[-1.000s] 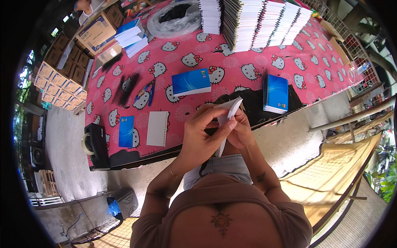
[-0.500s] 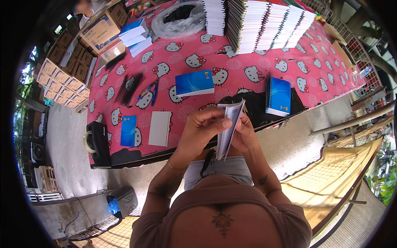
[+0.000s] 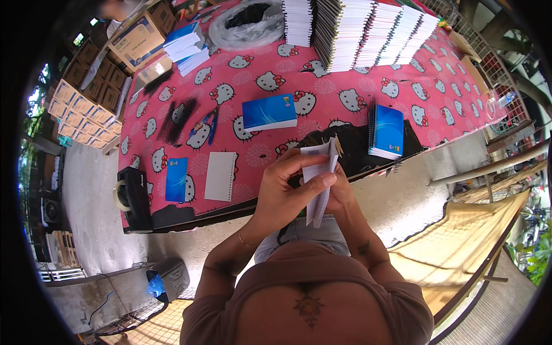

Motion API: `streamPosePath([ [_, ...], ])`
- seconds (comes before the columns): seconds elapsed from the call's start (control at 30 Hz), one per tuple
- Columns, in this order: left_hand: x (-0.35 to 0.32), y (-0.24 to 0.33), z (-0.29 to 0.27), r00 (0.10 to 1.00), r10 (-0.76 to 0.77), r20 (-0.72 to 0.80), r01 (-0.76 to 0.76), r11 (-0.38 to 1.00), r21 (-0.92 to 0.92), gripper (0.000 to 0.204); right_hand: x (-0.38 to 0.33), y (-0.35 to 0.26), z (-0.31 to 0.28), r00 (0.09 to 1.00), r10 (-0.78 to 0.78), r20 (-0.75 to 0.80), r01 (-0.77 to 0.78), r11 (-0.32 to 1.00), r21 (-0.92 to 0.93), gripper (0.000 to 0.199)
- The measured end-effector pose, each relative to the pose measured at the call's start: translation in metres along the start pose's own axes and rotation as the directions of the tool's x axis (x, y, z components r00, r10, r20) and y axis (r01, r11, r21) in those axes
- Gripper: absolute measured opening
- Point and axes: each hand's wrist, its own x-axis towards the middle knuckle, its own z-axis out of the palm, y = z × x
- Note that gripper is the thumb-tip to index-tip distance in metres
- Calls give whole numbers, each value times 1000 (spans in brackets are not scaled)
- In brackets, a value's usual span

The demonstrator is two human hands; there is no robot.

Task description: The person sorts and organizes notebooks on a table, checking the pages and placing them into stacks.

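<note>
counter (image 3: 448,123) under pink cat-print cloth; clock read from the white pad (image 3: 318,206). pad sits between both hands at the counter's near edge, leaves parted. left hand (image 3: 284,187): grip narrow, thumb and fingers on the leaves. right hand (image 3: 340,192): grip holds the pad's 3 o'clock side, fingertips partly hidden. blue pad (image 3: 269,112) at 11, blue spiral notebook (image 3: 388,131) at 2, spiral-bound sheets (image 3: 219,176) at 9, blue cover (image 3: 176,179) beyond them.

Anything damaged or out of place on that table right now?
Yes, the pink tablecloth looks damaged at its near edge: a ragged black patch interrupts the print around the right-hand blue notebook, and a smaller dark patch shows beside the tape dispenser.
</note>
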Motion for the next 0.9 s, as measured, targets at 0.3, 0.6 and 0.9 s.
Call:
streamPosePath([
  [0.3, -3, -1, -7, 992, -121, 39, 123, 991, -53, 30, -1, 2, -4, 1000, -23, -15, 23, 1000, -14, 35],
  [0.6, -6, -7, -7, 994, -109, 20, 110, 993, -43, 29, -2, 2, -3, 999, -8, -32, 8, 1000, 4, 32],
  [0.9, -6, -6, -5, 996, -89, 24, 90, 994, -65, 28, -2, 2, -5, 1000, -12, -10, 12, 1000, 8, 35],
])
